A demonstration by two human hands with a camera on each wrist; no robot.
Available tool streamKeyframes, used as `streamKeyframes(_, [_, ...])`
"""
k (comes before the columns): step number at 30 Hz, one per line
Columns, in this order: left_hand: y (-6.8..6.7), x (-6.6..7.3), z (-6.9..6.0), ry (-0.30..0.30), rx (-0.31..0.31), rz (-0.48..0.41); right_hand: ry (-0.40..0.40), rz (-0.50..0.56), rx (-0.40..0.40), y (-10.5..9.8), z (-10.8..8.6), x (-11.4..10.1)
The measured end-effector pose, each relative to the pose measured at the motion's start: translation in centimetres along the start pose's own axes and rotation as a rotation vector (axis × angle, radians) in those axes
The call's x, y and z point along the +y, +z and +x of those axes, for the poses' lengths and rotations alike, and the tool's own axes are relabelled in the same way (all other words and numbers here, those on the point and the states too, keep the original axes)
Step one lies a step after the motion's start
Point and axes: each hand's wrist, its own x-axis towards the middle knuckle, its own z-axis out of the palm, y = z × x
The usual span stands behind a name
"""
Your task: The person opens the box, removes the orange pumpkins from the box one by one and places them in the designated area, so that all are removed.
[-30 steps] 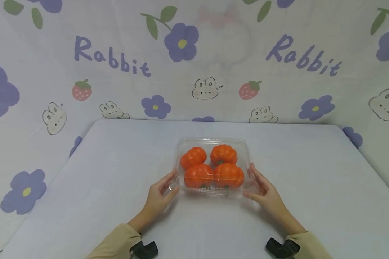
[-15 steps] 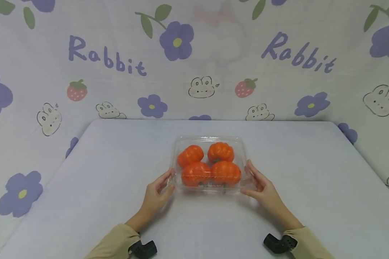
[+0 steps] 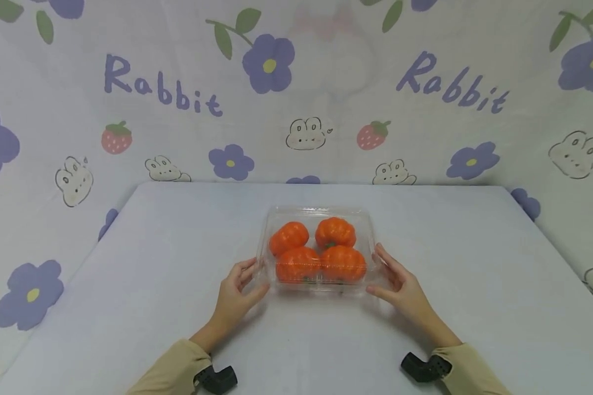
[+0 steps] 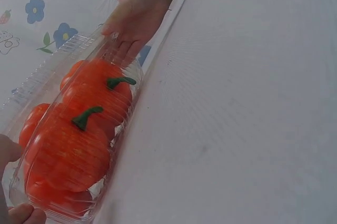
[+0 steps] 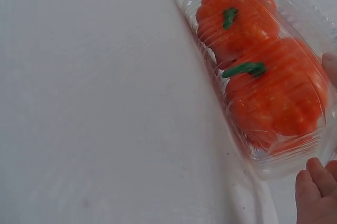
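Observation:
A clear plastic box [image 3: 318,288] with a closed lid sits on the white table, holding several orange pumpkins [image 3: 343,263]. Green stems [image 4: 87,117] show through its near side in both wrist views. At the box's left side is my left hand [image 3: 234,299], fingers loosely bent by the edge and thumb near the front corner. My right hand [image 3: 407,299] is at the right side in the same way, fingers extended along the wall. The right wrist view shows its fingertips [image 5: 313,179] beside the box's lower corner. How firmly either hand touches the plastic cannot be told.
Behind the white table [image 3: 178,230] hangs a pale cloth [image 3: 257,120] printed with flowers, strawberries, rabbits and lettering. It also runs down both sides. Each wrist carries a black device [image 3: 216,379] at the sleeve.
The head view has shifted slightly. The box sits a little farther back on the table than a second ago, and my left fingers look slightly more spread.

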Motion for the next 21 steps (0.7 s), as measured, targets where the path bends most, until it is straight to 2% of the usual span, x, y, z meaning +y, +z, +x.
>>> streamKeyframes(2, [-0.2, 0.1, -0.1, -0.021, 0.004, 0.013, -0.005, -0.053, 0.006, 0.1, 0.1, -0.1])
streamKeyframes(6, [-0.2, 0.5, -0.1, -0.022, -0.003, 0.017, -0.029, -0.157, 0.033, 0.0, 0.1, -0.5])
streamKeyframes(10, [0.0, 0.2, 0.0, -0.049, -0.008, -0.007, -0.049, -0.206, 0.04, -0.6, 0.3, -0.6])
streamKeyframes(18, [-0.4, -0.2, 0.0, -0.104, 0.006, -0.003, -0.198, -0.337, 0.009, -1.2, 1.7, -0.7])
streamKeyframes(21, [-0.5, 0.1, 0.2, -0.126, -0.008, -0.004, -0.233, -0.377, 0.013, -1.3, 2.2, -1.0])
